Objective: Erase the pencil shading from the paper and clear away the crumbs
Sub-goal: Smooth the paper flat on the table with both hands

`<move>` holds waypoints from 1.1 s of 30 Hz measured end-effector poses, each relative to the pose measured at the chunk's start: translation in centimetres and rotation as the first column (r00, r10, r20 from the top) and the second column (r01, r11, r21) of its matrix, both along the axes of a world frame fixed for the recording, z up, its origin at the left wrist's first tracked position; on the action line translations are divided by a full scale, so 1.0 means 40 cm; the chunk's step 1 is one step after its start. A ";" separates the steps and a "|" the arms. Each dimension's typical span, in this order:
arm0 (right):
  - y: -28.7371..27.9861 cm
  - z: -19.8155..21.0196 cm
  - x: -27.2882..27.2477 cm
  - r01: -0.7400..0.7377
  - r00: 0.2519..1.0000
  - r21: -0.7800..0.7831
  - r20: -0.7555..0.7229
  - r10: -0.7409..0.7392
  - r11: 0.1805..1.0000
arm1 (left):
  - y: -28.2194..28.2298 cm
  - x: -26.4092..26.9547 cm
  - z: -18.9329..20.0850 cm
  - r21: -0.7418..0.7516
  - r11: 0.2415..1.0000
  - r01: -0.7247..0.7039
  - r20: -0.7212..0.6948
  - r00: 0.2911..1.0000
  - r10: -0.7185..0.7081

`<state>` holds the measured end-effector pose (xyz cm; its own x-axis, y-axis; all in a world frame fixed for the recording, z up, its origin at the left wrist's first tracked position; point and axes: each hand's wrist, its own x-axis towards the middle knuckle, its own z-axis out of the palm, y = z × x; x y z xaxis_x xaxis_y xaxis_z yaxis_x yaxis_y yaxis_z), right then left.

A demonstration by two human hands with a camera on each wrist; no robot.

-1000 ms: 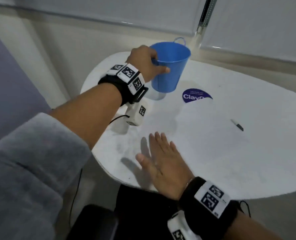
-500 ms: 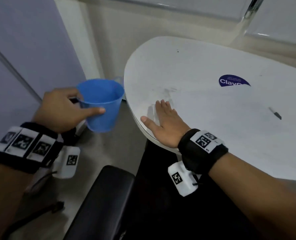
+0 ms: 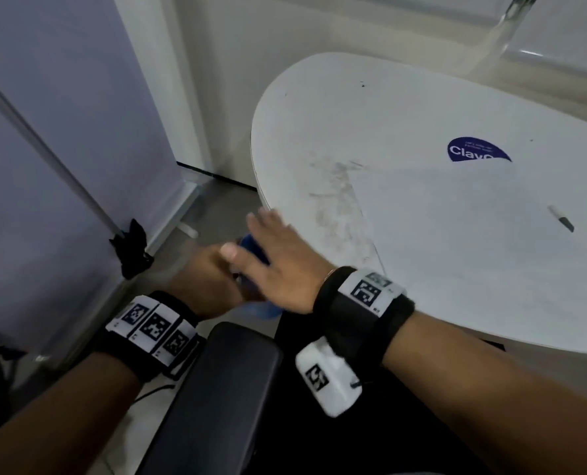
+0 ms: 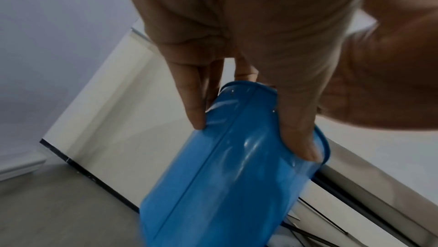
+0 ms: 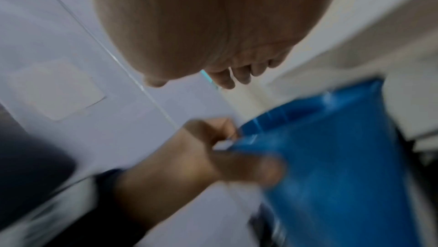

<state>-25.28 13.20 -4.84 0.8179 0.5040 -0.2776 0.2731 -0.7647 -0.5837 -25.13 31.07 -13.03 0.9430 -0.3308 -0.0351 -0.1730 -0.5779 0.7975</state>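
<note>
A white sheet of paper [image 3: 473,234] lies on the white oval table [image 3: 353,114], with a short pencil [image 3: 561,219] on it. Grey smudges and crumbs [image 3: 336,207] mark the table left of the sheet. My right hand [image 3: 274,252] is flat with straight fingers, reaching out past the table's near-left edge. Below it my left hand [image 3: 199,272] grips the rim of a blue bucket [image 3: 250,243], which the right hand mostly hides in the head view. In the left wrist view the bucket [image 4: 225,185] is tilted, with fingers [image 4: 301,146] over its rim. The blurred right wrist view shows the bucket [image 5: 331,157] under my right fingers [image 5: 227,80].
A round dark-blue sticker [image 3: 477,152] sits on the table beyond the paper. A black padded seat [image 3: 216,389] is below my wrists. A lilac panel [image 3: 45,132] stands to the left, with a small black object [image 3: 134,248] at its foot on the grey floor.
My left hand has brought the bucket from out at the left to right under the table's edge. My right hand has slid left across the table and now overhangs the edge, above the bucket.
</note>
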 end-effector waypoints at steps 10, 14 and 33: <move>-0.027 -0.018 -0.047 -0.034 0.999 -0.081 0.016 0.036 0.996 | -0.054 0.005 0.019 0.029 0.997 0.071 0.106 0.992 -0.074; -0.112 -0.027 0.010 0.222 0.972 -0.215 0.127 -0.198 0.951 | -0.050 -0.004 0.000 -0.044 0.999 -0.018 0.140 0.990 0.024; 0.007 0.051 0.001 0.198 0.960 0.231 0.151 -0.236 0.953 | 0.036 -0.053 0.050 -0.107 0.994 0.013 0.209 0.978 0.010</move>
